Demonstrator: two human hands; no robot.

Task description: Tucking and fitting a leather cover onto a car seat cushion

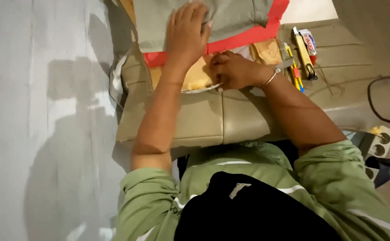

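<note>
The left hand (187,32) lies flat, fingers spread, pressing a smooth grey-green sheet (230,15) edged with a red strip (248,38). Just beside it, the right hand (231,70) is curled, fingertips pinched at the rim of a tan, spongy piece (196,76); what they grip is hidden. Both rest on a beige leather-like cushion (204,120). Further right lies a yellow utility knife (304,53).

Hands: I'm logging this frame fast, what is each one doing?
Left hand: open, flat on the grey-green fabric.
Right hand: closed, fingers curled at the tan piece; its grip cannot be told.
</note>
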